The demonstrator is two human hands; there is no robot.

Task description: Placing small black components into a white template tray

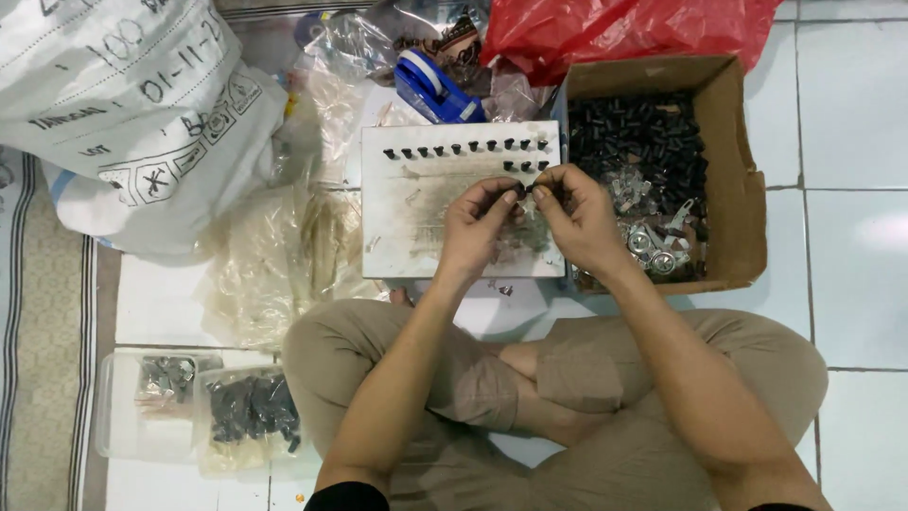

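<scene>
Hands [525,222] pinch a small black part [526,192] over the white board [416,237], cardboard box [733,180] just beside.

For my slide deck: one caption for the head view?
Seated cross-legged, left hand and right hand pinch a small black part over a white pegboard.

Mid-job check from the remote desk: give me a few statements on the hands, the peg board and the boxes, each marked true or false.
1. Both hands, left hand and right hand, meet over the white square board. True.
2. Small black caps stand in a row along the board's far edge. True.
3. The brown cardboard box sits on the person's left. False: it is on the right, beside the board.
4. The cardboard box holds only red parts. False: it holds black pieces and some shiny metal ones.
5. A clear plastic tub of black parts lies by the left knee. True.
</scene>
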